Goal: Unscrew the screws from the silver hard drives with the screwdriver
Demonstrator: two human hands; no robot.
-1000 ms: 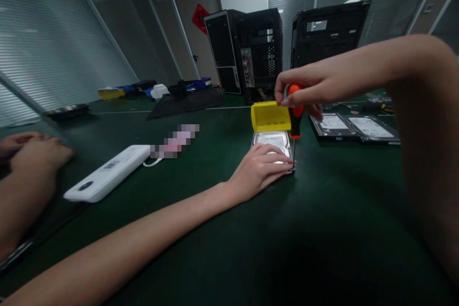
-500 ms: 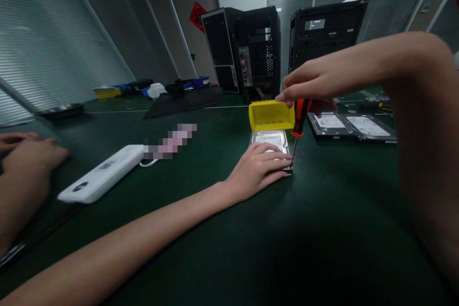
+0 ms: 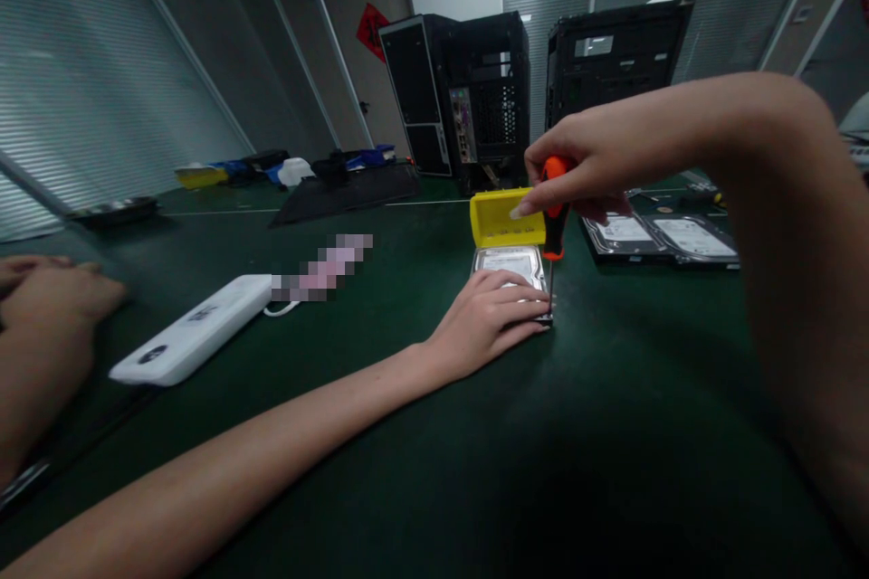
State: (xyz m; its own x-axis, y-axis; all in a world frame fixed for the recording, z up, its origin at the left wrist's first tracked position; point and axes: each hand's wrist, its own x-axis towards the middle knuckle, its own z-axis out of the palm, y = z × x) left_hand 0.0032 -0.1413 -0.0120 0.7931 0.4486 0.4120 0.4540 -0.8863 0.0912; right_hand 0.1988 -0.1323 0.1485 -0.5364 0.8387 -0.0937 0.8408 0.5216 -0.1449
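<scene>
Dark green tabletop (image 3: 434,470) bears a hard drive (image 3: 508,263) beneath the left hand (image 3: 490,315), its fingers extended and unclenched, the right hand (image 3: 585,161) closed round an upright orange-and-black screwdriver (image 3: 555,240) at the drive's near-right corner, screw-turning apparently under way, next move likely calling for a firmly seated tip.
</scene>
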